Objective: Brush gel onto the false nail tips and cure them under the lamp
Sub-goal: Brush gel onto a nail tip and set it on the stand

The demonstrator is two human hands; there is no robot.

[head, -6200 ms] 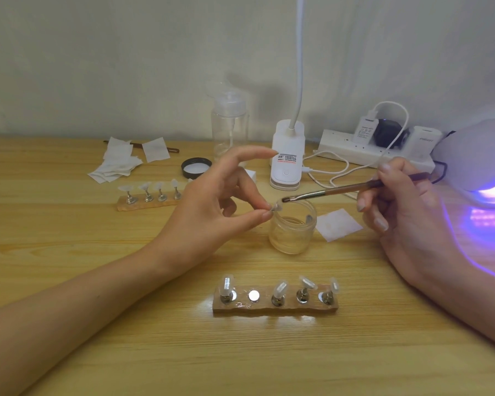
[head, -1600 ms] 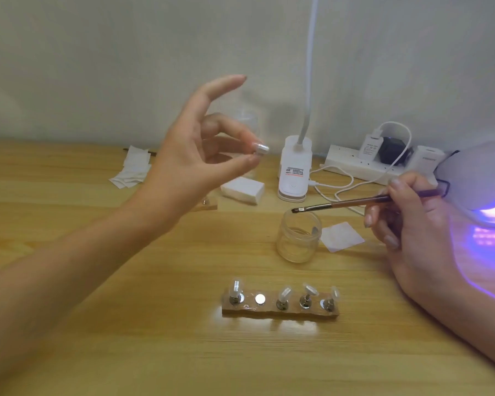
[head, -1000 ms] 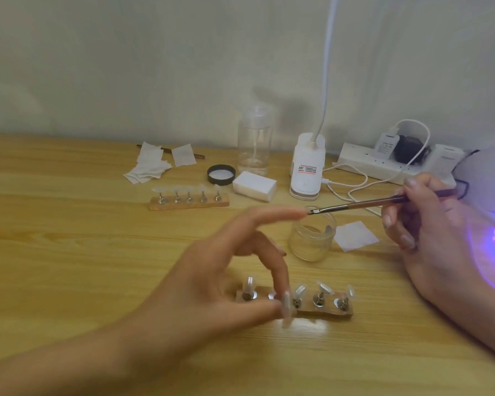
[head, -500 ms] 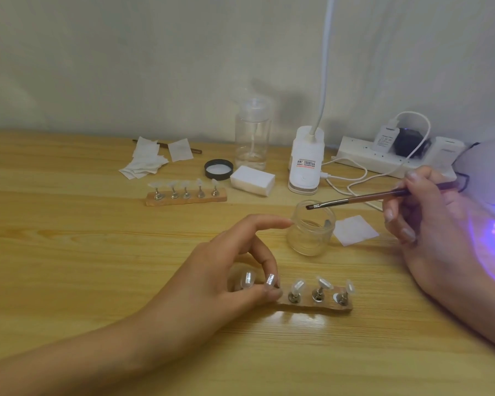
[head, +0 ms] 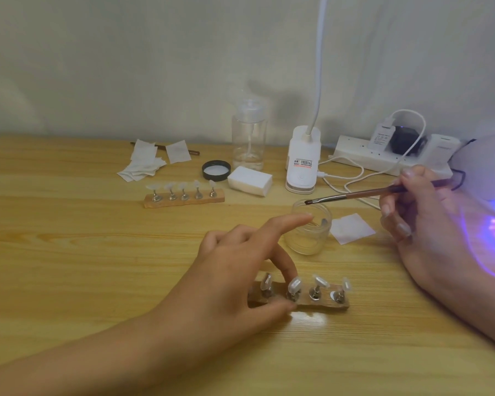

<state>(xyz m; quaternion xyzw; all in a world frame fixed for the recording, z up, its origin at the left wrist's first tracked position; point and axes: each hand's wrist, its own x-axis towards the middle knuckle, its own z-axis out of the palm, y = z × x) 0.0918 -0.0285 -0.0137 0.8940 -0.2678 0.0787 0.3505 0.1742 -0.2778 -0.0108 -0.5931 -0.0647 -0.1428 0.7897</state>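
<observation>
1. Desk lamp base (head: 301,178) — a small label (head: 303,162) on its front, with a red strip and rows of fine print. Too small to read.
2. White charger (head: 380,136) plugged into the power strip (head: 352,154) — grey lines of print on its face, not legible.
3. White adapter (head: 442,147) at the strip's right end — a faint grey mark on its front, blurred, can't make it out.
4. Overall, no text, brand or number can actually be read.
</observation>
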